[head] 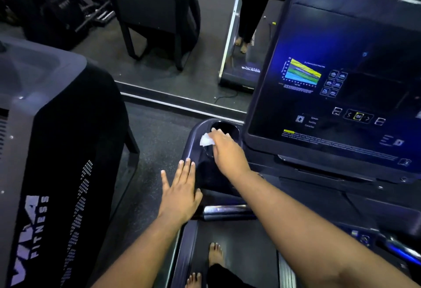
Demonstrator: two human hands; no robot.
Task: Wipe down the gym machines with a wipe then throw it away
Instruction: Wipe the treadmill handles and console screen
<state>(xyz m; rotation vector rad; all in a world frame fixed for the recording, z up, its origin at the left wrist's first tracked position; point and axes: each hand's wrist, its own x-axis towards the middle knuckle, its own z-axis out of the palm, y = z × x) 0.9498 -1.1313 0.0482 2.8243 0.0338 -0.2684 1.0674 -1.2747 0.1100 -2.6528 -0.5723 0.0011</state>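
My fingers: left ones straight and held together, right ones pinching the wipe at the cup holder's rim.

My left hand lies flat, nothing in it, fingertips on the near edge of the treadmill's side tray. Just beyond, my right hand presses the white wipe against the tray beside the cup holder. My worry: the crumpled wipe could slip from that light pinch and drop into the dark well, or I could skim past the rim and leave it dirty. Farther off, a careless swing could brush the lit console screen and trigger a button.
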